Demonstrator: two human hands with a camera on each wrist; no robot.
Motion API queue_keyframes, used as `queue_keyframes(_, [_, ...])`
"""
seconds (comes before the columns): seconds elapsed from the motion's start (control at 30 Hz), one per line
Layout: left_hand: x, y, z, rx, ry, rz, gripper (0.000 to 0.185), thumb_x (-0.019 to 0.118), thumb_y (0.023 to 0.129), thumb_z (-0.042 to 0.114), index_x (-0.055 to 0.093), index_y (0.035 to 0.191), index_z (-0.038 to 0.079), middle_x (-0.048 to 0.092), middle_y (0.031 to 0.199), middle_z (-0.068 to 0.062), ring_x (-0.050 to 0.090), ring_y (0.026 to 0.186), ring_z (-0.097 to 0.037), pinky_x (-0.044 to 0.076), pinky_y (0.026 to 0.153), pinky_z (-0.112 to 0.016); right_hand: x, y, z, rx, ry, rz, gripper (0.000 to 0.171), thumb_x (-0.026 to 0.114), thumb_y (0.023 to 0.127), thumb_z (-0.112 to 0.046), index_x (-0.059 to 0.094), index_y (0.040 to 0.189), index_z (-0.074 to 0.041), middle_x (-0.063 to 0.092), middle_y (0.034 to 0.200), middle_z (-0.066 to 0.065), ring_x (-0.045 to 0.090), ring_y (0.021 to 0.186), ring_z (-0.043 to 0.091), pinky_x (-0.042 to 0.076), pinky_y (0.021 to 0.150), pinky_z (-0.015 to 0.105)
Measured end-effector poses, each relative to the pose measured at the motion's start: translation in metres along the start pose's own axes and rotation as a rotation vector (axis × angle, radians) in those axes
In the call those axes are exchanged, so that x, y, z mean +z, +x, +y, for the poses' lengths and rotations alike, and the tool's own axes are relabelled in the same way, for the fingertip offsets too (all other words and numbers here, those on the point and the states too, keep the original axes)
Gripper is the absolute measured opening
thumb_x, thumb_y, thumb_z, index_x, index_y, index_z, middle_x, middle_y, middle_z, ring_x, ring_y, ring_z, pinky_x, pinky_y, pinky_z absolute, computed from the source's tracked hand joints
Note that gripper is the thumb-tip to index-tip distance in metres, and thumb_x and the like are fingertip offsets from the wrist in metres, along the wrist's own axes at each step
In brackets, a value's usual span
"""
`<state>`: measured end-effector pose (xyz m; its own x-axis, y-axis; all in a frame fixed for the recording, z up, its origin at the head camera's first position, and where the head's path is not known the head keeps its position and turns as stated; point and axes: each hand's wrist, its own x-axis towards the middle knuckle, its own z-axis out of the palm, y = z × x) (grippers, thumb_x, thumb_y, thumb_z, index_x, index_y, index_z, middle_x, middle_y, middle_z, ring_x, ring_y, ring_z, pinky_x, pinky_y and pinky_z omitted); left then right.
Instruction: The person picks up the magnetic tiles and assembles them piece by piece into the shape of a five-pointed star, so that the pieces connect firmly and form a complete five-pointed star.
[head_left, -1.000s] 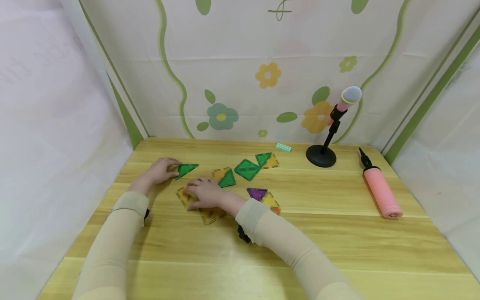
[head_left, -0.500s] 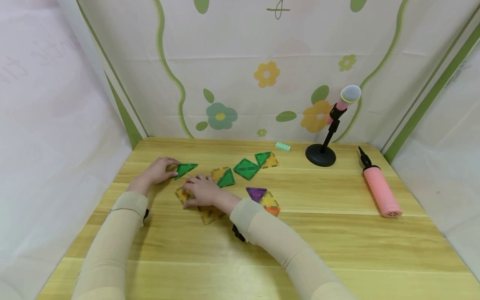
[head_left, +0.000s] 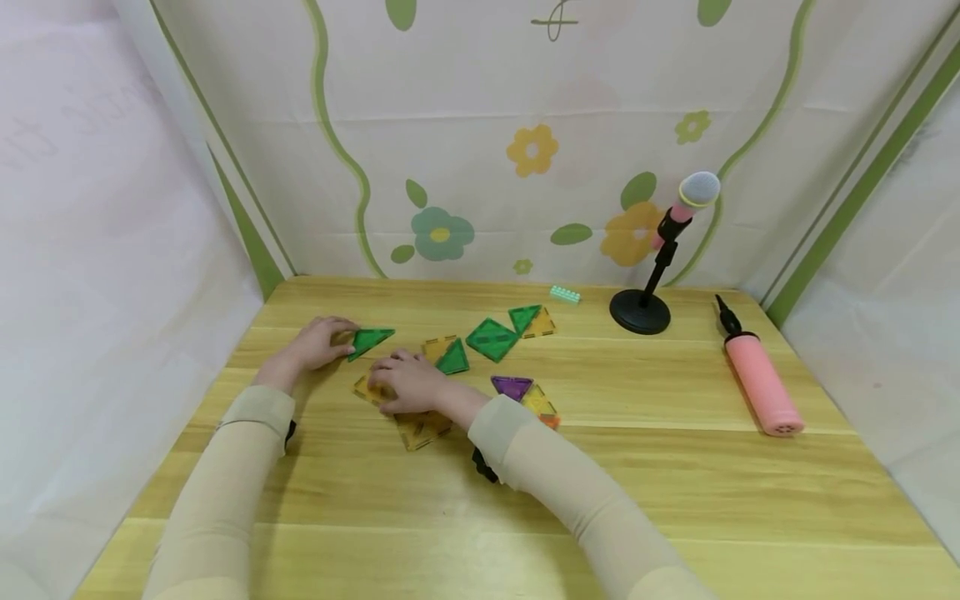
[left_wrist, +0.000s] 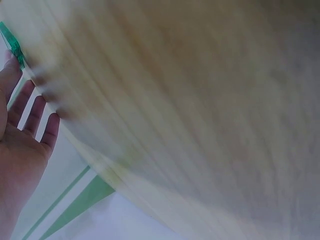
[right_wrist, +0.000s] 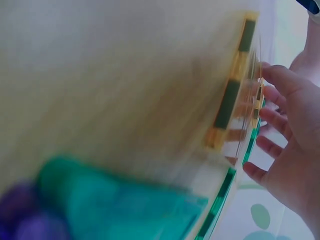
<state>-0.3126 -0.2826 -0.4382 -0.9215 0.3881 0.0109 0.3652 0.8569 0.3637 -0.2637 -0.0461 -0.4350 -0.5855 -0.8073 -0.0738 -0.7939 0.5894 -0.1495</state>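
Note:
Flat magnetic tiles lie on the wooden table (head_left: 675, 500). My left hand (head_left: 318, 342) rests by a green triangle tile (head_left: 369, 339) with straight fingers (left_wrist: 30, 107), fingertips touching its left edge (left_wrist: 11, 42). My right hand (head_left: 408, 383) lies palm down on yellow tiles (head_left: 422, 428), its fingers (right_wrist: 282, 107) loosely spread over the yellow tile (right_wrist: 239, 95). Just beyond the right hand are a yellow square (head_left: 437, 345) and a green triangle (head_left: 454, 358).
A green diamond (head_left: 492, 339), another green triangle (head_left: 525, 317), and a purple triangle (head_left: 512, 386) with yellow and orange tiles (head_left: 542, 406) lie to the right. Further back and right are a mint brick (head_left: 566, 293), a toy microphone stand (head_left: 641, 312) and a pink pump (head_left: 761, 385). Fabric walls enclose the table.

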Motion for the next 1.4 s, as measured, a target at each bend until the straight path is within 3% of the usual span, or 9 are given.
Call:
queue_keyframes(0.27, [0.0, -0.001, 0.0, -0.008, 0.0, -0.001, 0.045, 0.062, 0.092, 0.02, 0.053, 0.131, 0.001, 0.044, 0.136, -0.028, 0.038, 0.123, -0.047, 0.027, 0.103, -0.061, -0.005, -0.004, 0.017, -0.053, 0.039, -0.067, 0.042, 0.06, 0.094, -0.027, 0.052, 0.135, -0.03, 0.036, 0.15, -0.008, 0.026, 0.139, 0.023, 0.029, 0.108, 0.054])
queue_keyframes(0.57, [0.0, -0.001, -0.003, -0.003, -0.005, -0.017, 0.046, 0.06, 0.093, 0.019, 0.05, 0.133, -0.001, 0.043, 0.137, -0.028, 0.034, 0.127, -0.049, 0.024, 0.105, -0.062, -0.007, -0.01, 0.032, -0.08, 0.138, -0.091, 0.046, 0.057, 0.093, -0.006, 0.055, 0.133, -0.028, 0.037, 0.149, -0.009, 0.024, 0.14, 0.025, 0.024, 0.112, 0.048])
queue_keyframes(0.9, [0.0, -0.001, -0.004, 0.001, -0.001, -0.012, 0.047, 0.061, 0.093, 0.021, 0.051, 0.133, -0.001, 0.043, 0.137, -0.029, 0.035, 0.125, -0.05, 0.024, 0.104, -0.062, -0.002, -0.005, 0.02, 0.003, 0.068, -0.021, 0.043, 0.059, 0.093, -0.036, 0.052, 0.135, -0.029, 0.042, 0.145, -0.006, 0.029, 0.137, 0.02, 0.031, 0.108, 0.049])
queue_keyframes(1.03, [0.0, -0.001, -0.005, -0.008, -0.005, -0.018, 0.047, 0.061, 0.093, 0.02, 0.051, 0.134, 0.0, 0.043, 0.137, -0.028, 0.035, 0.126, -0.048, 0.025, 0.105, -0.062, 0.001, -0.003, 0.02, 0.009, 0.05, -0.024, 0.043, 0.059, 0.093, -0.033, 0.052, 0.135, -0.032, 0.043, 0.145, -0.008, 0.03, 0.136, 0.02, 0.03, 0.108, 0.05])
queue_keyframes(1.3, [0.0, -0.003, -0.002, -0.028, -0.015, -0.028, 0.046, 0.06, 0.093, 0.019, 0.05, 0.134, 0.001, 0.043, 0.138, -0.027, 0.035, 0.126, -0.047, 0.026, 0.104, -0.062, 0.0, -0.004, 0.024, -0.022, 0.088, 0.017, 0.044, 0.054, 0.095, -0.009, 0.056, 0.131, -0.035, 0.047, 0.14, -0.009, 0.032, 0.134, 0.019, 0.03, 0.107, 0.053])
queue_keyframes(1.4, [0.0, -0.001, -0.002, -0.018, -0.006, -0.019, 0.045, 0.06, 0.093, 0.02, 0.051, 0.134, 0.001, 0.043, 0.138, -0.027, 0.035, 0.125, -0.048, 0.025, 0.104, -0.062, 0.0, -0.005, 0.024, -0.009, 0.09, 0.031, 0.04, 0.055, 0.096, -0.013, 0.056, 0.131, -0.033, 0.047, 0.14, -0.007, 0.033, 0.133, 0.019, 0.03, 0.107, 0.05])
